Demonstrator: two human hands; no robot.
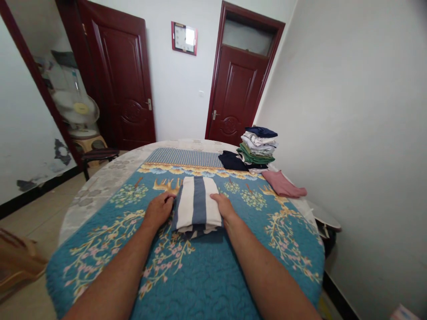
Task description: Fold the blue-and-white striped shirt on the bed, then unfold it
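Note:
A folded cloth with white and blue-grey stripes (199, 202) lies in the middle of the teal patterned table cover (213, 275). My right hand (223, 205) holds its right side, thumb on top and the other fingers hidden at the edge. At the left edge of the cloth is my left hand (160, 208), its fingers curled and closed near the fabric; whether they pinch any of it is too small to make out.
A tall stack of folded clothes (258, 149) stands at the table's far right, beside a dark folded garment (232, 161). Nearer along the right edge lies a pink cloth (283, 184). A stool (100, 154) stands beyond the table at left.

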